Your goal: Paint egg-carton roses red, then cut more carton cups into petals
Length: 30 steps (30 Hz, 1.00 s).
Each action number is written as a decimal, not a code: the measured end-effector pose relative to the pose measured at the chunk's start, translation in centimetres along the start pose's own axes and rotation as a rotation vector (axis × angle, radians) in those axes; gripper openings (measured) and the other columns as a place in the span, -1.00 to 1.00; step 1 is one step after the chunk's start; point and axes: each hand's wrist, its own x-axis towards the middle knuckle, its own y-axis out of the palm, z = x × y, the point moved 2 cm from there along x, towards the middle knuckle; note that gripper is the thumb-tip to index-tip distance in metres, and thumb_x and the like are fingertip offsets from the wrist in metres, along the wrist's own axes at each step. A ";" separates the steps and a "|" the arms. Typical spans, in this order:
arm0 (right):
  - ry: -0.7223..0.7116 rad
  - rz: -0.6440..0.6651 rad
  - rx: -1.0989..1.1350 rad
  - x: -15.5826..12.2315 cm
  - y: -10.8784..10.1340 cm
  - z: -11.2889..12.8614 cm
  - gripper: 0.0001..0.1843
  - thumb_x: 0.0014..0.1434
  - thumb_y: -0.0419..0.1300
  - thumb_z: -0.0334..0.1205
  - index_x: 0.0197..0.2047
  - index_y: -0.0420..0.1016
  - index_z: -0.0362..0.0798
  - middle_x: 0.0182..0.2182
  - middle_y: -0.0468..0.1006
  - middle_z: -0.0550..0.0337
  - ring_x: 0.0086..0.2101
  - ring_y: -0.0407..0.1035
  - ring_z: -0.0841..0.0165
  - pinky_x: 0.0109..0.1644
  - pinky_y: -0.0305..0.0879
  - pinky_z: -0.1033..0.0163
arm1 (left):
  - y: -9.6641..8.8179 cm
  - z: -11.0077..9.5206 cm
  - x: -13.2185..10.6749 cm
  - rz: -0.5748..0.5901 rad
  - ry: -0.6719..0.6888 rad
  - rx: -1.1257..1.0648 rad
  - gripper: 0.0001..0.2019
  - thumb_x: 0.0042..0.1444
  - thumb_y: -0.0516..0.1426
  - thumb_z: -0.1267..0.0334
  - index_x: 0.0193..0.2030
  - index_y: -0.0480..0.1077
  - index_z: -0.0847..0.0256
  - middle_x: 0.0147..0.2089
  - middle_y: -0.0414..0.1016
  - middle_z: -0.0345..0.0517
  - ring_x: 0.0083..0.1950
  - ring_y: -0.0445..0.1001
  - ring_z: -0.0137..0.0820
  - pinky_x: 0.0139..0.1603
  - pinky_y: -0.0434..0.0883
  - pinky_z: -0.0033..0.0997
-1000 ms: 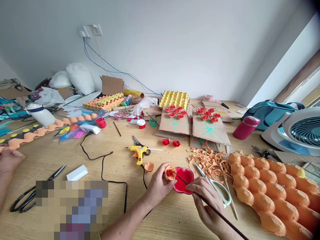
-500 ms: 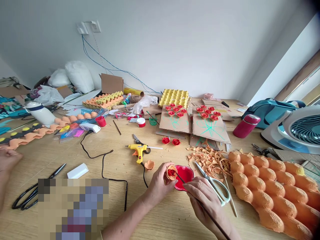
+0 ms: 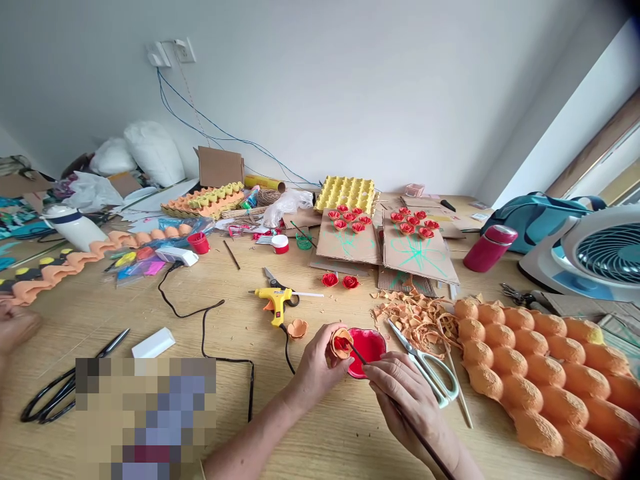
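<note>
Gripping a slim dark brush, lower right of centre: one right hand, fingers folded closed about the shaft, brush tip inside an orange flower cup partly coloured red within. Holding that cup, lower centre: one left hand, curled closed, thumb and fingers about the cup's sides. Just right of the cup, partly hidden by the hands: one shallow red dish, wavy-rimmed. Right of the dish: one pair of pale-handled scissors; one thin stick beside it. Lower right: one orange egg tray, bumps upward. Left edge: another person's hand, fingers curled; cannot tell whether it holds anything. Centre, left of the hands: one second orange cup on the table; one yellow glue gun just beyond. Right of centre: one heap of orange scraps. Further back, centre: two red flowers, side by side. Beyond these: two cardboard panels, green-lined, each bearing a cluster of red blooms. Upper middle, behind the panels: one yellow egg tray, near the wall.
</note>
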 end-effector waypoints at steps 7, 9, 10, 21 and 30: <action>0.005 0.032 0.017 -0.2 0.3 0.1 -0.62 0.33 0.08 -0.54 0.15 0.41 -0.10 -0.28 0.62 0.09 -0.31 0.48 0.29 -0.02 0.45 0.06 | 0.0 -0.1 0.0 -0.029 -0.006 -0.004 -0.55 0.06 0.25 0.42 0.12 0.36 0.16 0.02 0.53 -0.05 -0.05 0.55 -0.31 -0.05 0.53 -0.38; -0.002 0.047 0.012 -0.4 0.4 0.1 -0.59 0.33 0.08 -0.54 0.19 0.40 -0.10 -0.28 0.62 0.08 -0.31 0.47 0.28 -0.03 0.45 0.05 | -0.1 -0.1 -0.1 -0.045 0.007 0.012 -0.56 0.07 0.24 0.41 0.12 0.36 0.17 0.03 0.53 -0.03 -0.02 0.55 -0.29 0.01 0.52 -0.34; -0.007 0.052 0.010 -0.4 0.4 0.1 -0.59 0.33 0.08 -0.54 0.20 0.39 -0.10 -0.28 0.62 0.08 -0.30 0.46 0.27 -0.03 0.44 0.05 | -0.1 -0.1 -0.1 -0.048 0.015 0.021 -0.56 0.07 0.24 0.41 0.12 0.36 0.17 0.03 0.53 -0.03 -0.01 0.55 -0.28 0.03 0.51 -0.33; 0.024 -0.022 0.059 0.0 -0.1 0.3 -0.63 0.29 0.09 -0.58 0.10 0.42 -0.10 -0.29 0.58 0.08 -0.26 0.44 0.28 -0.04 0.41 0.09 | -0.3 -0.1 0.0 -0.062 0.074 0.106 -0.55 0.07 0.21 0.44 0.12 0.36 0.16 0.02 0.51 -0.03 -0.01 0.51 -0.27 -0.01 0.48 -0.31; 0.099 -0.047 0.160 -0.4 -0.6 -0.3 -0.60 0.30 0.07 -0.56 0.14 0.40 -0.07 -0.19 0.54 0.02 -0.18 0.43 0.26 -0.08 0.43 0.12 | -0.2 -0.6 0.0 -0.027 0.018 0.096 -0.57 0.06 0.18 0.46 0.09 0.29 0.18 -0.11 0.51 -0.11 -0.39 0.39 -0.47 -0.34 0.43 -0.45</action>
